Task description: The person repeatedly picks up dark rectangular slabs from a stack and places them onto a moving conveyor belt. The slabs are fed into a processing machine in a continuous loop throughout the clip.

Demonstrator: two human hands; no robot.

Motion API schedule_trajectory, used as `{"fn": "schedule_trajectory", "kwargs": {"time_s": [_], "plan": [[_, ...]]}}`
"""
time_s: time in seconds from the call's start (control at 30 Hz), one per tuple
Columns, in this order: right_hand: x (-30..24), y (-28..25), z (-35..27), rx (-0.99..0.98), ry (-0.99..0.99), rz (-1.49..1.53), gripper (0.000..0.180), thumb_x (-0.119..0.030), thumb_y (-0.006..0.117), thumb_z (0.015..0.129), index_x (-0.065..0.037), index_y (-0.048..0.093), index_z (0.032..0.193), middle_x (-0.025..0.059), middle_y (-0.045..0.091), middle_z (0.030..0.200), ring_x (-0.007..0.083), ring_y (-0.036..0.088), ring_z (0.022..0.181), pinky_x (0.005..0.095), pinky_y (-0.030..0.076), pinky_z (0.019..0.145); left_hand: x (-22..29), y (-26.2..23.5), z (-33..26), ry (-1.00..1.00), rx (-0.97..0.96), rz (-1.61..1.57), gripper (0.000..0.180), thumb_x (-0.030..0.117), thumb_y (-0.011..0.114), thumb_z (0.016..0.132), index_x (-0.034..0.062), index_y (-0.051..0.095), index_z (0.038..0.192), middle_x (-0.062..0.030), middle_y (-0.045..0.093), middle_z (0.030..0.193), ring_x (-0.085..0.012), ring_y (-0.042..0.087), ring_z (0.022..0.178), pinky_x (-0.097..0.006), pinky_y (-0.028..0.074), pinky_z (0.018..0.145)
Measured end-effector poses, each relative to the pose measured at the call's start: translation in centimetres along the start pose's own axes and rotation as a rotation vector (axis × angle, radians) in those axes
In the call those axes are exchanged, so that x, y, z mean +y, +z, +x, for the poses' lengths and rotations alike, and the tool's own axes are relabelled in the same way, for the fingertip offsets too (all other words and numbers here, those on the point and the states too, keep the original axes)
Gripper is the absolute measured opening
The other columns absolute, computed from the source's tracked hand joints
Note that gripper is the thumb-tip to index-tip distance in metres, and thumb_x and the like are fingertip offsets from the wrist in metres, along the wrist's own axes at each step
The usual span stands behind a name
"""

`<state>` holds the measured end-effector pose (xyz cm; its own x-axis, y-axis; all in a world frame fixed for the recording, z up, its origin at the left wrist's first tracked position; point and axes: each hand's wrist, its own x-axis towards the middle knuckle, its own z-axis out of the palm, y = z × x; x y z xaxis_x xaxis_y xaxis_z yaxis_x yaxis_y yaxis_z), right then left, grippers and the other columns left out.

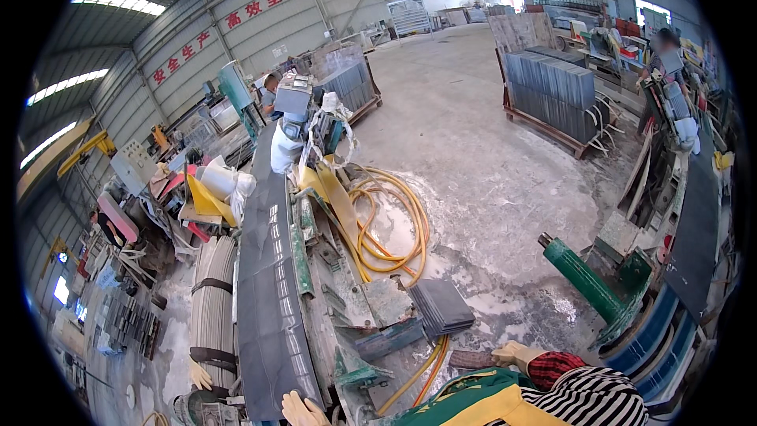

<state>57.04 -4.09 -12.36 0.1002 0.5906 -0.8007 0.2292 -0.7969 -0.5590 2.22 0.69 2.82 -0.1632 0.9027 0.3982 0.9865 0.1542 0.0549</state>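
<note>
Ahead of the nearer, finger-spread left hand, the dark slab runs lengthwise away; the right hand's grip is unclear.

We see a matt cream cloth glove on the right hand, near, beside a soft black-and-white striped cloth sleeve. At left, a long dark grey flat strip looks smooth, matt with glossy streaks (stone or rubber, we cannot tell). The thick green metal cylinder at right wears glossy paint; the far grey concrete floor is matt.
</note>
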Motion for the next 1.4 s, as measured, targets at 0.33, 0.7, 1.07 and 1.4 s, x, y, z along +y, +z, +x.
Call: {"fn": "schedule_trajectory", "kwargs": {"time_s": [0.33,0.7,1.07,1.4], "plan": [[2.2,-0.5,2.8,-0.077,0.028,0.147,0.036,-0.029,0.062,0.093,0.001,0.072,0.110,0.0145,0.074,0.102,0.0224,0.073,0.085,0.0313,0.059,0.075,-0.4,0.6,-0.7,0.009,0.009,0.002,0.043,0.024,0.053,0.101,0.0050,0.052,0.140,-0.0233,0.053,0.140,-0.0388,0.048,0.132,-0.050,0.034,0.113],[0.8,0.1,0.7,0.019,0.014,0.023,0.035,-0.030,0.062,0.093,0.001,0.074,0.105,0.0136,0.074,0.098,0.0223,0.072,0.083,0.0310,0.059,0.074,-0.1,-0.7,-0.9,0.001,-0.025,-0.010,0.042,0.024,0.052,0.101,0.0029,0.054,0.137,-0.0259,0.055,0.136,-0.0415,0.050,0.129,-0.052,0.035,0.111],[1.9,0.1,1.8,0.026,-0.022,0.095,0.033,-0.030,0.064,0.091,0.001,0.073,0.102,0.0117,0.074,0.095,0.0222,0.071,0.083,0.0321,0.059,0.073,-0.6,-0.2,-2.0,0.040,0.032,0.033,0.043,0.020,0.053,0.101,0.0001,0.051,0.139,-0.0267,0.054,0.137,-0.0414,0.049,0.129,-0.051,0.036,0.111],[1.8,0.0,1.6,0.016,-0.043,0.014,0.032,-0.027,0.064,0.093,0.000,0.072,0.107,0.0107,0.074,0.096,0.0212,0.071,0.082,0.0320,0.059,0.073,-1.2,-0.6,-2.7,0.089,-0.013,0.051,0.045,0.019,0.052,0.102,-0.0010,0.047,0.142,-0.0272,0.050,0.140,-0.0410,0.046,0.133,-0.051,0.034,0.112]]}}
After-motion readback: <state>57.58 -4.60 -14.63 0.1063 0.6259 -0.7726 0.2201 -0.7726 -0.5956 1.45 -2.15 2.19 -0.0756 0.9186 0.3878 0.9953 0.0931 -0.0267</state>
